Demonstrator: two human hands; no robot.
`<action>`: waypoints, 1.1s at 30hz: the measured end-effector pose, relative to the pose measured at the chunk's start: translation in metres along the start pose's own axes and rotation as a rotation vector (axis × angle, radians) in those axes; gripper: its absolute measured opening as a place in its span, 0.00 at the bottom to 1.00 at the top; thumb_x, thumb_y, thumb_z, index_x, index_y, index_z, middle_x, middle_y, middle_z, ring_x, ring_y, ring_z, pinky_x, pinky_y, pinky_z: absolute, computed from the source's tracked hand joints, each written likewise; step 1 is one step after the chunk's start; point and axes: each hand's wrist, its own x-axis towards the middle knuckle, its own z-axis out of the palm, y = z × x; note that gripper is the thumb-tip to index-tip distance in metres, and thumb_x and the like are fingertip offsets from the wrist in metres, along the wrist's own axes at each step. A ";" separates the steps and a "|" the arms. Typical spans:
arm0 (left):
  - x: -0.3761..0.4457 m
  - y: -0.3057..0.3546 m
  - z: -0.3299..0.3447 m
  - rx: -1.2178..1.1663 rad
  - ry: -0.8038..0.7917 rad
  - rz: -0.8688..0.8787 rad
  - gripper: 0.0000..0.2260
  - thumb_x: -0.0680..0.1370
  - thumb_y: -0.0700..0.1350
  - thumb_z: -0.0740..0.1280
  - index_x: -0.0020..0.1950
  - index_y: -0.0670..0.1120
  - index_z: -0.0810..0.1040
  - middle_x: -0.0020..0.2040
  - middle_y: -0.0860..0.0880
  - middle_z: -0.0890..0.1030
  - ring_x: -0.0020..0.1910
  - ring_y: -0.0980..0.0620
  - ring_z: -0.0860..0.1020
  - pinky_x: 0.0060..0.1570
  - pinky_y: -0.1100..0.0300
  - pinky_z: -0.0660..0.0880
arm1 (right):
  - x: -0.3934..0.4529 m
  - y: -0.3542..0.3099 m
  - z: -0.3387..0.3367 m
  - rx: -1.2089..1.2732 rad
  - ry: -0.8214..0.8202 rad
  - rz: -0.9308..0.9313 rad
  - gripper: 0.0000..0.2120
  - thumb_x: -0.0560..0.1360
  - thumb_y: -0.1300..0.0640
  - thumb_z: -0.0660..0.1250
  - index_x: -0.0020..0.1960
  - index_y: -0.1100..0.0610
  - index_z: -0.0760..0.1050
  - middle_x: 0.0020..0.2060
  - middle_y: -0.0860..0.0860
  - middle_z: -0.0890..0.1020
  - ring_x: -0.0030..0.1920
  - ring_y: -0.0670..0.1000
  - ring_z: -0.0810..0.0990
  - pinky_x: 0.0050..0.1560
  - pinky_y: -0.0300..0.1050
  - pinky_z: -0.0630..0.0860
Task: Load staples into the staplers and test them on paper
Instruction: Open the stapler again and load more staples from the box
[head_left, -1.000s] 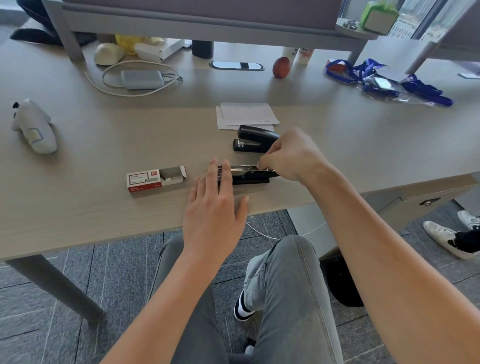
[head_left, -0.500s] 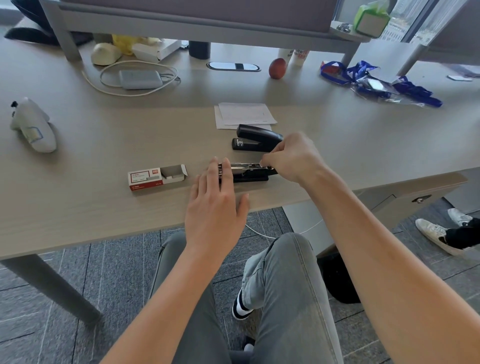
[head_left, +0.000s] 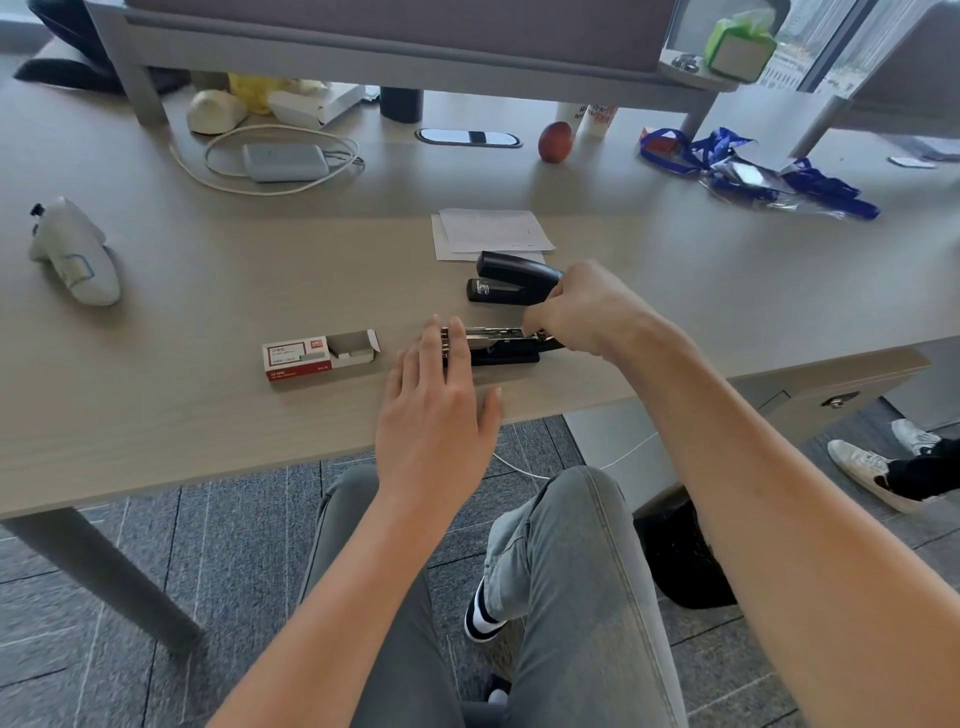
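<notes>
Fingers of the left hand (head_left: 434, 415) lie flat and spread on the near stapler (head_left: 498, 347), gripping nothing; at 3 o'clock, the right hand (head_left: 584, 312) pinches its open rail.

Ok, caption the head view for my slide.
Left hand steadies the opened stapler while the right hand works at its rear, staple box alongside.

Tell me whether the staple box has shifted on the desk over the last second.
No. The staple box keeps its place left of the open stapler, near the desk edge.

Black staplers (head_left: 511, 285), red-and-white staple box (head_left: 311, 357), white paper (head_left: 491, 231), beige wood-grain desk (head_left: 208, 312), blue lanyards (head_left: 753, 171), grey jeans (head_left: 582, 597)
</notes>
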 end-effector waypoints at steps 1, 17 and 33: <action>0.000 0.000 0.000 -0.001 0.000 0.000 0.33 0.83 0.58 0.59 0.82 0.41 0.55 0.80 0.40 0.61 0.77 0.42 0.64 0.75 0.47 0.63 | 0.000 -0.001 0.000 -0.007 -0.008 0.002 0.14 0.68 0.53 0.74 0.33 0.54 0.69 0.27 0.52 0.72 0.27 0.54 0.68 0.31 0.42 0.64; -0.001 0.001 0.001 -0.001 0.023 -0.002 0.32 0.83 0.58 0.59 0.81 0.41 0.57 0.79 0.40 0.63 0.75 0.42 0.66 0.73 0.47 0.66 | 0.006 0.001 0.002 -0.104 0.097 -0.001 0.18 0.66 0.44 0.75 0.40 0.57 0.75 0.32 0.52 0.76 0.35 0.56 0.75 0.38 0.44 0.70; 0.000 0.000 0.000 -0.003 0.021 0.004 0.33 0.82 0.57 0.60 0.81 0.41 0.58 0.78 0.40 0.63 0.75 0.41 0.67 0.72 0.47 0.68 | 0.003 -0.004 -0.003 0.005 -0.003 0.018 0.12 0.71 0.51 0.77 0.40 0.59 0.79 0.27 0.52 0.74 0.26 0.53 0.70 0.31 0.41 0.67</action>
